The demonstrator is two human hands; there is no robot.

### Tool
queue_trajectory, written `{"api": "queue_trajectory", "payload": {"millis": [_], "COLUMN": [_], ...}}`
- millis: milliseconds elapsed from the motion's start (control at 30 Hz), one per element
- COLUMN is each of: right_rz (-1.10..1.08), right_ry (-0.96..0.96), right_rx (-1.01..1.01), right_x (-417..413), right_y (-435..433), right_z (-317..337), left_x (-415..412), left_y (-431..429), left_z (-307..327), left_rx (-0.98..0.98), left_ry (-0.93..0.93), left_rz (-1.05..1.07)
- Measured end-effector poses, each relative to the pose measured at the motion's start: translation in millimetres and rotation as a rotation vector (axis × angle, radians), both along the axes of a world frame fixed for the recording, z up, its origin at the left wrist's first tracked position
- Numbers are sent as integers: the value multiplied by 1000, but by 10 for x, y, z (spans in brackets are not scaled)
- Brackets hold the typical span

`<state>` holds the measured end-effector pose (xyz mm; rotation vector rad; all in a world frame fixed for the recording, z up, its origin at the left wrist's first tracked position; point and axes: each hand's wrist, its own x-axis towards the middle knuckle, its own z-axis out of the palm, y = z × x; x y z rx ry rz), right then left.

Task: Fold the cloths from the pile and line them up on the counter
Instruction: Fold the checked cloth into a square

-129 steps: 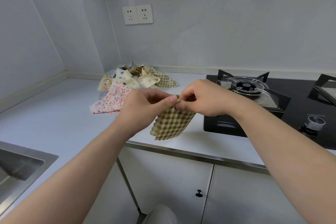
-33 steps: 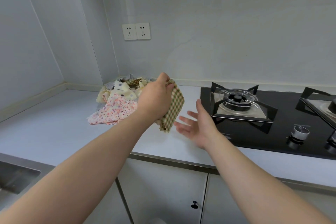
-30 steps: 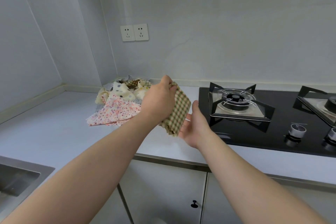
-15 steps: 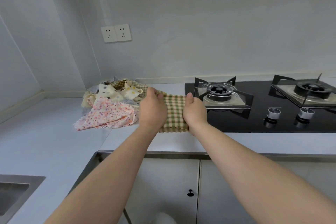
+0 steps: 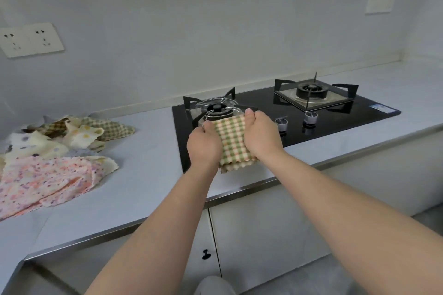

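Note:
A folded green-and-orange checked cloth (image 5: pixel 232 141) hangs in the air between my hands, over the front left part of the black hob. My left hand (image 5: pixel 203 146) grips its left edge and my right hand (image 5: pixel 260 135) grips its right edge, thumb on the top corner. The pile of cloths (image 5: pixel 60 143) lies on the white counter (image 5: pixel 148 175) at the left, with a pink flowered cloth (image 5: pixel 45 182) spread at its front and a checked one (image 5: pixel 107 127) at its back.
A black gas hob (image 5: pixel 335 117) with two burners and two knobs is set into the counter right of the pile. Bare counter runs in front of the hob and on to the right corner. Wall sockets (image 5: pixel 28 39) sit at the left. Cabinet doors are below.
My right hand has joined the left on the checked cloth. Both hands have carried it right, from beside the pile to over the hob, and my view has turned right.

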<state>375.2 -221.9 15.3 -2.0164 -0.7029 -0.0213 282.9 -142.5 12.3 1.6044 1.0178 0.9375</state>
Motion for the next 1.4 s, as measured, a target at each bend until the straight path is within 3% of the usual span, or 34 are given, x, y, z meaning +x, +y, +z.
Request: {"api": "queue_trajectory", "payload": {"millis": [100,267,433,733,900,1000,1200,1400], "right_rz": [-69,-142,-185,-266,-336,-336,-382,-401], "right_ry": [34,85,171,317,333,298,412,418], "right_rx": [39,95,101,55,-24,-65,-16,-87], "right_x": [424,1206,1956,2983,3531,3901,4532,5208], "right_y": [-235,-581,-1030,-2362,-3152,-3404,-3437,-3256], "right_z": [-43,-114,220,1448,1912,2040,1956,1753], "left_x": [418,1325,2100,3317,3936,4232,4905,5612], "left_y": [-199,-518,-878,-2245,-2876,-3074,-3092,-2829], "left_z": [19,74,327,1662,2103,2164,2136,1671], "left_rx": [251,364,301,193,134,124,96,46], "left_ry": [48,47,124,231,253,247,228,253], "left_rz": [-8,-78,-149,-328,-405,-413,-443,-479]}}
